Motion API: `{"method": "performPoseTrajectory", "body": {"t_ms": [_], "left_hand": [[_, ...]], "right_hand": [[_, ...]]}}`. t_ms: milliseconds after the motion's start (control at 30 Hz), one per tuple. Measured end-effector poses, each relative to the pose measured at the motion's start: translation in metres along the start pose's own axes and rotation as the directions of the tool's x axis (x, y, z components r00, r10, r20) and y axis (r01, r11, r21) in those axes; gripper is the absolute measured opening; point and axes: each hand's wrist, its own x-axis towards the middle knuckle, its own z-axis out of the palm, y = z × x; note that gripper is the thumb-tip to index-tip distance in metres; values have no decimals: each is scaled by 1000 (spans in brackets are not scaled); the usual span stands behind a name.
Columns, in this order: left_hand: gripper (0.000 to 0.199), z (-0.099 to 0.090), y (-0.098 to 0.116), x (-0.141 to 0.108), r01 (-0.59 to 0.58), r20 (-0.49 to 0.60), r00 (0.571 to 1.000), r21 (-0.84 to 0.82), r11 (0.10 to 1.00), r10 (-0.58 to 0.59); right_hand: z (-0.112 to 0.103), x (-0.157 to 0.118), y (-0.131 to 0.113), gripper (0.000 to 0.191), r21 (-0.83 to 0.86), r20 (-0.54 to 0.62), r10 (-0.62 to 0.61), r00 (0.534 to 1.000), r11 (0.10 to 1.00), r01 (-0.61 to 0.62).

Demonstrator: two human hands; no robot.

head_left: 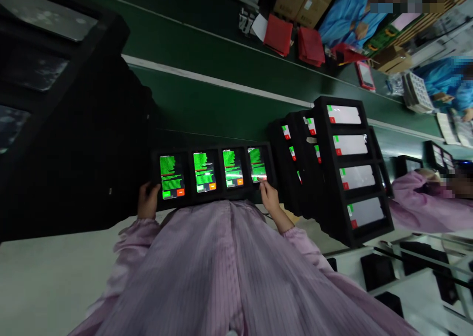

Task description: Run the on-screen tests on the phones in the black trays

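A black tray [188, 176] lies across in front of me, holding several lit phones in separate compartments. Their screens show green text on black, with green and red or orange buttons at the bottom. My left hand [148, 199] grips the tray's left end, thumb on the rim. My right hand [269, 196] is at the right end, a fingertip at the lower part of the rightmost phone [257, 166]; its other fingers are curled and nothing is seen held in it.
Black trays [373, 161] with lit white screens are stacked on the right. A tall black tray stack [84, 144] stands left. Red pouches [279, 34] and cardboard boxes [308, 3] lie beyond the green table [207, 104]. People in blue and pink clothing are at the right.
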Motion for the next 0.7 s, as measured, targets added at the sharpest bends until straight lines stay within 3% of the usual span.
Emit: {"method": "performPoseTrajectory", "body": {"t_ms": [300, 500, 567, 700], "left_hand": [[45, -11, -2, -2, -29, 115, 993, 2, 1000, 28], [60, -13, -12, 0, -44, 178, 983, -17, 999, 46], [62, -12, -14, 1, -47, 187, 981, -22, 999, 50], [64, -10, -18, 2, -54, 196, 979, -19, 998, 56]], "right_hand": [[4, -4, 0, 39, -73, 72, 17, 997, 997, -12], [8, 3, -22, 42, -109, 131, 32, 991, 994, -18], [14, 5, -36, 42, -85, 206, -41, 978, 995, 60], [29, 11, -63, 39, -135, 442, -84, 893, 978, 159]]}}
